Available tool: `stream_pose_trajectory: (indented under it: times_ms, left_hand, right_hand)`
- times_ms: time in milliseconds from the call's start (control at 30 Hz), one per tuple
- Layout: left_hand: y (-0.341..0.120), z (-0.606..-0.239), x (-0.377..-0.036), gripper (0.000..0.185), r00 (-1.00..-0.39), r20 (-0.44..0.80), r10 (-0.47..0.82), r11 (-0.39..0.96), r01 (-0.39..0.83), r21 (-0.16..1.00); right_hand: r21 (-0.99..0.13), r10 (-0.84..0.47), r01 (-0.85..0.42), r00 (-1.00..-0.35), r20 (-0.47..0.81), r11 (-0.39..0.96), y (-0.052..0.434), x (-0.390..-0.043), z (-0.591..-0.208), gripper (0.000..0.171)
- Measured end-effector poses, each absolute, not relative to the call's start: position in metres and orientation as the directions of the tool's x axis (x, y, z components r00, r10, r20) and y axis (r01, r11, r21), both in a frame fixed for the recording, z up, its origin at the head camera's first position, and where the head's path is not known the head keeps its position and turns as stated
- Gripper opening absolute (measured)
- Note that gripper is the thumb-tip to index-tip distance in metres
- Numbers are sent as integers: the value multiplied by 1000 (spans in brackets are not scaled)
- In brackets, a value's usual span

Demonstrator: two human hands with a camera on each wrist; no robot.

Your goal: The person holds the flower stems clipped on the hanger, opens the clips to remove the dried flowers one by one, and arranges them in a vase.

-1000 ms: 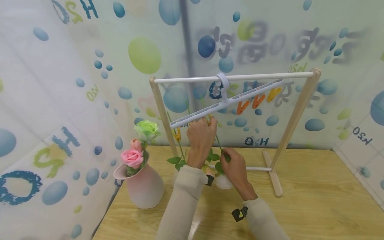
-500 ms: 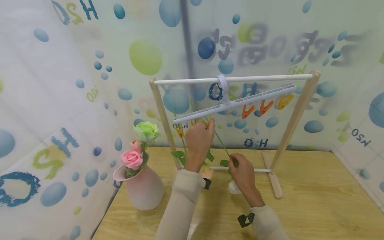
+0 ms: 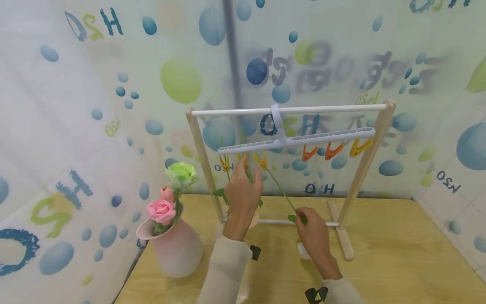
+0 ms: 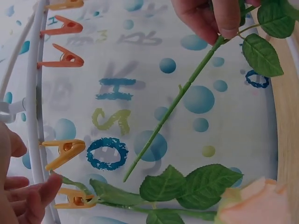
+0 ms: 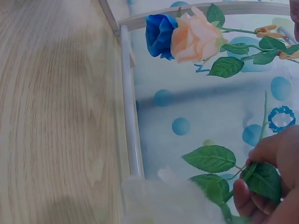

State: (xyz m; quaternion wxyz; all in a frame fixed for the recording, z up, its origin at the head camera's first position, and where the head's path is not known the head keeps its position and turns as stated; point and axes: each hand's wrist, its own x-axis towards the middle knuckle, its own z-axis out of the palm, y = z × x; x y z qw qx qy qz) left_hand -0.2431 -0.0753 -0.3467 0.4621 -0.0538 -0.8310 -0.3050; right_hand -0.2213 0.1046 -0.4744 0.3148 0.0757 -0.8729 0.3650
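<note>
A white clip hanger (image 3: 296,140) hangs level on the wooden rack's white rod (image 3: 288,110). My left hand (image 3: 247,171) is raised to its yellow clips (image 3: 261,160) with loosely bent fingers (image 4: 32,198) that hold nothing. My right hand (image 3: 303,218) pinches the green stem (image 4: 173,107) of a white flower (image 5: 173,200) near its leaves; the bloom hangs head down over the table. The stem's free end lies just short of a yellow clip (image 4: 65,151). A peach rose (image 5: 196,39) and a blue rose (image 5: 159,30) hang from other clips.
A pink vase (image 3: 176,249) with pink and green roses stands at the left on the wooden table (image 3: 398,261). Three orange and yellow clips (image 3: 330,151) hang bare on the hanger's right half. Bubble-print sheets close in the back and the left.
The hanger swung from tilted to level. My right hand drew the white flower's stem down and right. My left hand slid slightly left along the clips.
</note>
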Motion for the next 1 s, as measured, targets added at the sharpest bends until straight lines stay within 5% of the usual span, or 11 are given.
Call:
stream_pose_trajectory:
  times_ms: [267,367,467,533,767,1000]
  left_hand:
    - [-75,-374,-218,27,-332,938,-98,804,530,271]
    - [-68,-389,-212,23,-224,974,46,767,632,109]
    - [-60,-406,-209,22,-191,952,238,722,691,-42]
    - [-53,-417,-209,25,-233,903,360,715,691,-107]
    - [-28,-449,-212,32,-519,595,613,742,637,-210]
    - [-3,-460,-217,32,-623,428,654,754,577,-313]
  right_hand:
    - [-565,65,-296,-845,530,770,113,-208,-474,15]
    - [-540,50,-275,-858,511,795,118,-204,-471,17]
    - [-531,54,-242,-875,481,812,123,-202,-468,17]
    - [-527,62,-216,-885,461,822,127,-199,-467,17]
    - [-447,58,-189,-874,482,874,138,-187,-466,15]
    - [-398,62,-143,-886,459,906,138,-179,-459,18]
